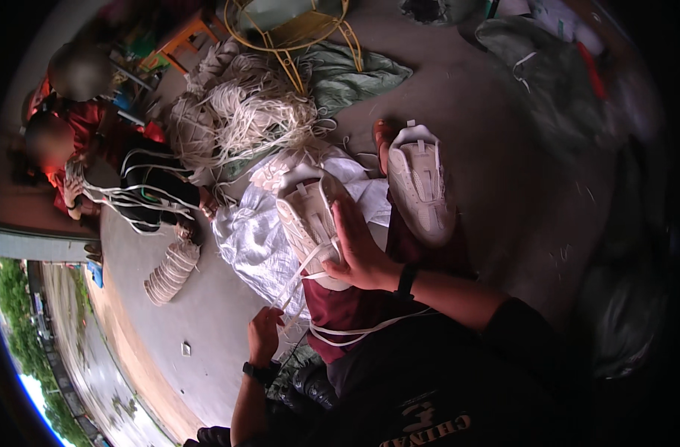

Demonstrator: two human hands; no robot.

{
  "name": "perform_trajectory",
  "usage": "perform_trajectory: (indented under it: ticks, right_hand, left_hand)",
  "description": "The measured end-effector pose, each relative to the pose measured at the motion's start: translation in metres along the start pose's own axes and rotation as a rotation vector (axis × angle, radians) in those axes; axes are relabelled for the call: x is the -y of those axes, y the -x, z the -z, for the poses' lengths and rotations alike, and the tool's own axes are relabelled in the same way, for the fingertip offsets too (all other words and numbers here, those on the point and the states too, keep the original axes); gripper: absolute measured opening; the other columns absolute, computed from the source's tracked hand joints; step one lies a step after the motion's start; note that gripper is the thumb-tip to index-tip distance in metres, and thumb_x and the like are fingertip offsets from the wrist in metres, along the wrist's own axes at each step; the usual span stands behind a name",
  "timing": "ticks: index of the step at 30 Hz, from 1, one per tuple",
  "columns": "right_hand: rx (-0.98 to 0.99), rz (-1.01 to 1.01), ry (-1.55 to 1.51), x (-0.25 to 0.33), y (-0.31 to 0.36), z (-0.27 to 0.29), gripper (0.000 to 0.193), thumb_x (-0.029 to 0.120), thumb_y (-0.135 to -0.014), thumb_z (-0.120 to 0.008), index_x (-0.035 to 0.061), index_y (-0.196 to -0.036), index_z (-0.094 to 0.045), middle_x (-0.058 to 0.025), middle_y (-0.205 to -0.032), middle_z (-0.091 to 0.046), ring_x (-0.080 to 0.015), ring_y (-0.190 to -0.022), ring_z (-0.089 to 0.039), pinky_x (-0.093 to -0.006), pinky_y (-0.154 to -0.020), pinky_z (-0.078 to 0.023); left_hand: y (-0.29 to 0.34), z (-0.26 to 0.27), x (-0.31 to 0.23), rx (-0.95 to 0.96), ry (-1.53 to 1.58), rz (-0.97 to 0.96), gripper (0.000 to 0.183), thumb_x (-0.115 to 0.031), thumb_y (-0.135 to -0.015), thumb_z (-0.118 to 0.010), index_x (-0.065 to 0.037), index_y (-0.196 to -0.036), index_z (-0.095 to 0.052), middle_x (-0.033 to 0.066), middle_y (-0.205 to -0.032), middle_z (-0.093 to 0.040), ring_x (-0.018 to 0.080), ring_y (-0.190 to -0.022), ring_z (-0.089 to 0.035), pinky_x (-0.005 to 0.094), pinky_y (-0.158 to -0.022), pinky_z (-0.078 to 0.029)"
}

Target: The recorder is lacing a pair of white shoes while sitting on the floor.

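Observation:
A pale beige sneaker lies across my lap, with a white shoelace threaded at its lower end. My right hand grips this sneaker along its side, fingers stretched over the upper and thumb near the lace. Below and to the left, my left hand is closed, with the lace running from the sneaker into its fingers. A second sneaker of the same kind rests to the right, apart from both hands; no lace shows in it. A loose white lace lies over my dark red trousers.
A big heap of white laces lies ahead, beside a yellow metal-framed stool. White sacking is spread by my legs. At left, a person handles long laces near a bundled lace coil. Green sacks stand at right.

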State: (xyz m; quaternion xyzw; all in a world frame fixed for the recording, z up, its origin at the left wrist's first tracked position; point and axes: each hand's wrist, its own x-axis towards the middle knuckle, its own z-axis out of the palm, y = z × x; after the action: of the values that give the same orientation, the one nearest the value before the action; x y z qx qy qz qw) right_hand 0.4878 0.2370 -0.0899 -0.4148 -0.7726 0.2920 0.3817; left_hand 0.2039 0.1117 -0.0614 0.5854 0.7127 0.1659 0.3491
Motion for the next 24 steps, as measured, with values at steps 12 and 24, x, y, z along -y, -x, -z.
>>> perform_trajectory:
  ticks: [12,24]
  right_hand:
    - [-0.056,0.031,0.039,0.019,0.011,0.043,0.102,0.032,-0.081,-0.071,-0.0105,-0.151,-0.011,-0.0363,-0.154,-0.014,-0.0548,-0.144,-0.012,-0.0616,-0.116,-0.013]
    - [-0.035,-0.017,0.006,0.006,0.023,0.055,0.101,0.031,-0.083,-0.069,-0.0120,-0.151,-0.008,-0.0374,-0.154,-0.012,-0.0552,-0.143,-0.013,-0.0584,-0.117,-0.016]
  left_hand:
    - [0.015,-0.027,-0.031,0.009,0.181,0.101,0.027,-0.015,-0.100,-0.046,0.002,-0.093,-0.066,0.0052,-0.073,-0.067,0.0088,-0.058,-0.049,0.0277,-0.055,-0.039]
    - [0.015,-0.043,-0.059,0.033,0.205,0.173,0.026,-0.014,-0.100,-0.047,0.002,-0.094,-0.067,0.0036,-0.072,-0.066,0.0083,-0.060,-0.047,0.0273,-0.056,-0.039]
